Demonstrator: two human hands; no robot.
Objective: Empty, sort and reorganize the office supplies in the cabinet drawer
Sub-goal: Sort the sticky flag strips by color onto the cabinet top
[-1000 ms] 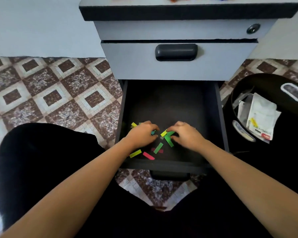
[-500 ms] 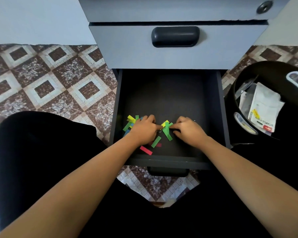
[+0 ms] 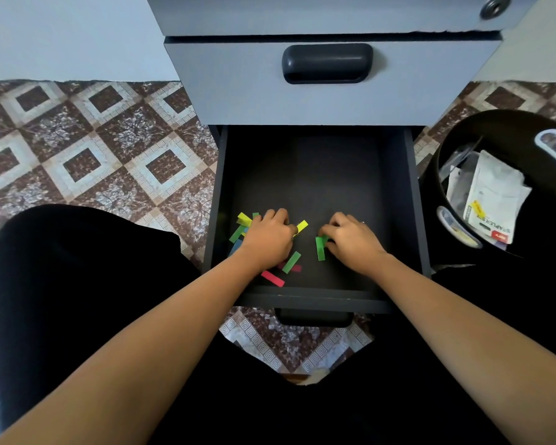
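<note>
— Where are the paper strips?

— All in the open drawer (image 3: 413, 200), down at its front end. My right hand (image 3: 350, 240) has its fingers (image 3: 333, 223) curled, pinching a green strip (image 3: 320, 248) that points back toward me, its long axis roughly front to back. My left hand (image 3: 270, 239) is curled over a heap of strips (image 3: 243, 221) near the left wall. A yellow strip (image 3: 302, 225) sticks out at its fingertips, but I cannot tell whether I actually grip it.

— What lies free?

— A loose green strip (image 3: 291, 262) and a red strip (image 3: 272, 278), between my hands and closer to the drawer front than either. Both lie slantwise: the green one rises toward the right, the red one falls toward the right.

— Which hand takes them?

— The left, I judge. They sit just beside its wrist, while the right is farther off and already full. The left would have to draw back toward me and come at each strip across its narrow width.
</note>
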